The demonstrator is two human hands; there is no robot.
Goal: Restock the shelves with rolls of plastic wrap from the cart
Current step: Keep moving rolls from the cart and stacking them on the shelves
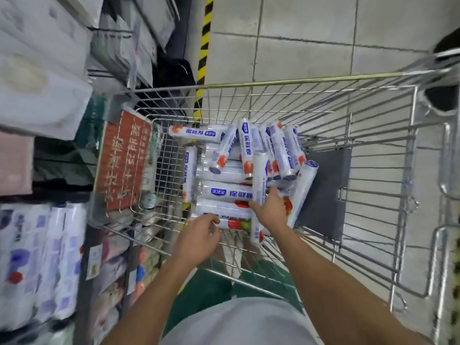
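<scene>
A wire shopping cart (273, 83) holds several white rolls of plastic wrap (224, 192) with blue print and red fruit pictures, piled crosswise. My right hand (271, 210) reaches into the pile and grips one roll (260, 175) that stands nearly upright between thumb and fingers. My left hand (199, 237) is over the cart's near side, its fingers curled onto the end of a lying roll (231, 224). The shelf (84, 245) on the left carries matching rolls (49, 257), blurred.
A red sign (124, 160) hangs on the cart's left end. A grey flap (323, 195) lies against the cart's right side. Packaged goods (37, 83) fill the upper shelves. Yellow-black tape (206, 33) runs along the tiled floor (323, 33).
</scene>
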